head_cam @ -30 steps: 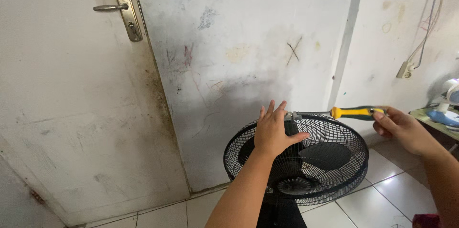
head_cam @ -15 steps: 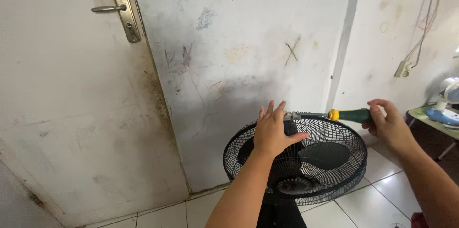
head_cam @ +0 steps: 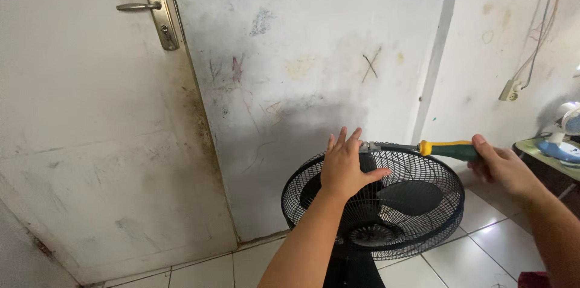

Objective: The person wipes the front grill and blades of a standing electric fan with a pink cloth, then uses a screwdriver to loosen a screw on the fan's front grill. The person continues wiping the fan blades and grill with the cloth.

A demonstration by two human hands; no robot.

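Note:
A black standing fan with a round wire grille (head_cam: 417, 218) tilts up toward me at the lower middle. My left hand (head_cam: 345, 167) lies flat on the grille's upper left rim, fingers spread. My right hand (head_cam: 502, 168) grips the green and yellow handle of a screwdriver (head_cam: 444, 149). Its metal shaft runs left and its tip sits at a small metal clip (head_cam: 368, 147) on the top of the grille rim, just beside my left fingertips. The dark fan blades (head_cam: 411, 196) show through the wires.
A stained white wall (head_cam: 302, 70) stands right behind the fan, with a white door and metal lever handle (head_cam: 148, 7) at the left. A wall socket with cables (head_cam: 510, 90) and a small white and blue fan on a table (head_cam: 559, 137) are at the right. White floor tiles (head_cam: 483, 246) lie below.
My right hand let its fingers off the screwdriver handle, then took a full grip again; the handle turned. My left hand and the fan stayed put.

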